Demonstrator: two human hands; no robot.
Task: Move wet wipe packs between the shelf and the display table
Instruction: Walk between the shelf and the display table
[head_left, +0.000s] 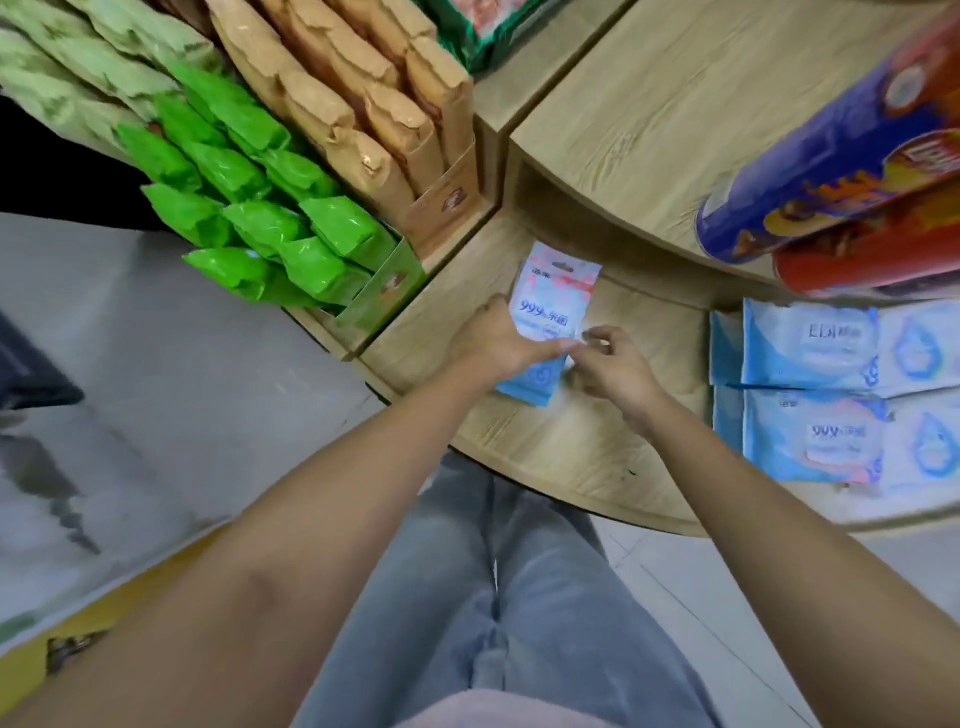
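Head view: a green box (387, 291) holds three rows of green packets (260, 223), and a brown box (441, 202) beside it holds brown packets (358, 130). One pack (558, 291) is at the tabletop (571, 447), just right of the green box, printed face up, with its long axis running away from the person and its hang-tab end pointing far. The left hand (493, 338) grips its middle and the right hand (613, 366) pinches its right edge, while two more packs (810, 343) lie flat to the right.
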